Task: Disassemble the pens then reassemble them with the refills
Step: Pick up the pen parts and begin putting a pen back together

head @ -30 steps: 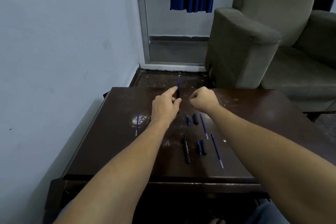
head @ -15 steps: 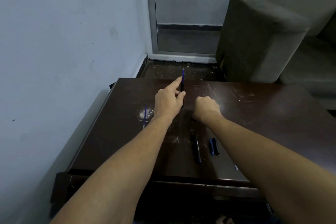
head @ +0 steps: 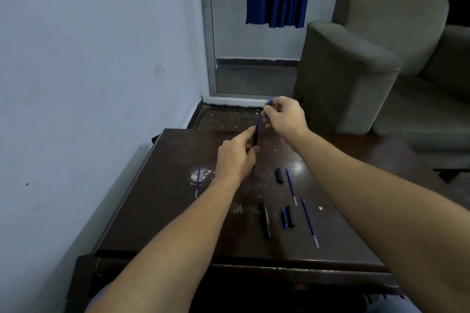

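reassembly looks to be the step in hand. the left hand (head: 236, 157) has fingers and thumb curled round a dark pen barrel (head: 255, 141), held upright over the far part of the table (head: 152, 211), with a blue refill (head: 257, 124) standing out of its top end. the right hand (head: 286, 118), raised just beyond it and to the right, pinches a small blue piece (head: 268, 102) between thumb and fingertips; whether it is a tip or a cap i cannot tell. the piece and the refill's end are near each other but apart.

the other parts lie on the table: a loose refill (head: 197, 180) off to the left, a black cap (head: 279, 175) beside a second refill (head: 290, 185), and nearer the person another barrel (head: 265, 222), a pair of short pieces (head: 288, 216) and a third refill (head: 309, 221).

next, i judge, the blue piece has to come down over the refill's end, in line with the barrel, and be seated. the refill is thin and may bend if the two meet off axis.
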